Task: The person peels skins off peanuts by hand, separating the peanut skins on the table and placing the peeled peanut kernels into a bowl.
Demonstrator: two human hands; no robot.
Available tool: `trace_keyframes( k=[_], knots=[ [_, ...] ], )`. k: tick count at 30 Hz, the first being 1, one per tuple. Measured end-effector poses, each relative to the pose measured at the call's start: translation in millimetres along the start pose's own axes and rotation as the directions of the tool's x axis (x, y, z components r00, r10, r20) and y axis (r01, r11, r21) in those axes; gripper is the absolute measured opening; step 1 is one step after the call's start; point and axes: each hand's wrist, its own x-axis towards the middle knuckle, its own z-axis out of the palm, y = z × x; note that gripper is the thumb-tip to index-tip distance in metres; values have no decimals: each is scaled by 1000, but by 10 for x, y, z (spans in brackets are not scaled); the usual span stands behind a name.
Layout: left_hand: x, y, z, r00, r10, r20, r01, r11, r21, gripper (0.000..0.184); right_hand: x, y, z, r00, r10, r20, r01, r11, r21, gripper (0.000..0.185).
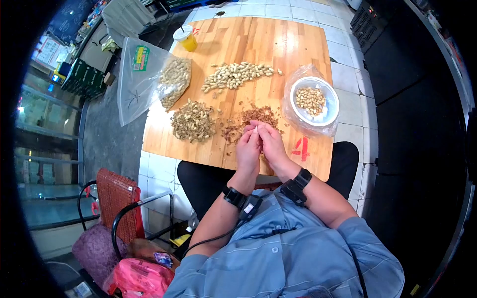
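My left hand [248, 147] and my right hand [271, 144] meet fingertip to fingertip over the near part of the wooden table [194, 154]. Both are closed in a pinch, and what they hold is too small to name. Just beyond them lies a pile of reddish-brown skins [261, 115]. To the left is a heap of broken shells [193, 121]. Unshelled peanuts [236, 75] are spread farther back. On the right, a white bowl [334, 102] in a clear plastic bag holds shelled peanuts [310, 100].
A clear bag of unshelled peanuts [175, 82] hangs partly over the table's left edge. A cup with yellow drink [187, 39] stands at the back left corner. A chair [117, 201] with a pink bag [141, 278] is at the lower left.
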Motion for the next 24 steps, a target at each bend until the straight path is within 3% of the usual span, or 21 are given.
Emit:
trace_keyframes(
  k=[2,7,13,17,20,24],
  knots=[
    [-66,117,205,995,46,-88,-38,995,93,17,13,25,34,1000,12,-17,-11,999,32,37],
    [0,102,142,954,299,-35,-248,846,472,15,33,4,-51,994,109,-33,-106,991,83,36],
    [-72,340,145,888,430,162,-363,439,822,13,52,-96,-16,979,197,-57,-184,966,180,37],
    [-62,371,129,813,510,281,-449,243,860,15,77,-92,-94,978,207,-26,-200,967,160,37],
    [-43,356,121,774,550,313,-494,217,842,16,82,-104,-70,973,224,-57,-211,960,186,37],
    [-51,369,99,796,518,313,-482,229,846,15,109,-79,-168,975,221,2,-220,971,89,37]
  ],
)
